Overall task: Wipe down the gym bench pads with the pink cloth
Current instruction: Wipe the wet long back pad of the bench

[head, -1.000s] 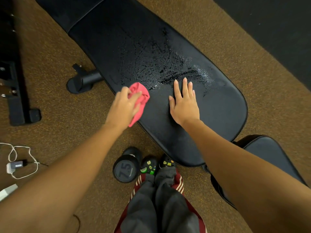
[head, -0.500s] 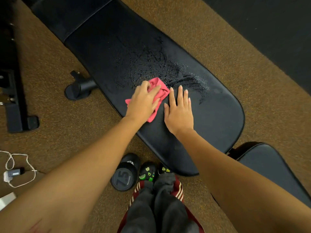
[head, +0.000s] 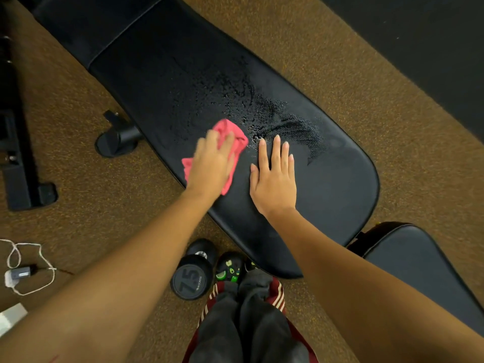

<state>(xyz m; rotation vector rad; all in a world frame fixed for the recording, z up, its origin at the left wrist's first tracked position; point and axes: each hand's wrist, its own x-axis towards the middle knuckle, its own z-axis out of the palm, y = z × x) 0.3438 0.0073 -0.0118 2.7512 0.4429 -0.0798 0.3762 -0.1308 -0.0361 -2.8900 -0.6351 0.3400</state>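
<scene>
Left grip (head: 212, 163) presses the pink cloth (head: 231, 130), fingers flat; droplets (head: 248, 100) lie just ahead-right along the bench pad (head: 340, 192); right grip (head: 273, 179) released.

Single wide-angle head cam, steep fwd-down view, close over bench pad (head: 327, 195) w/ floor (head: 340, 79) around.
</scene>
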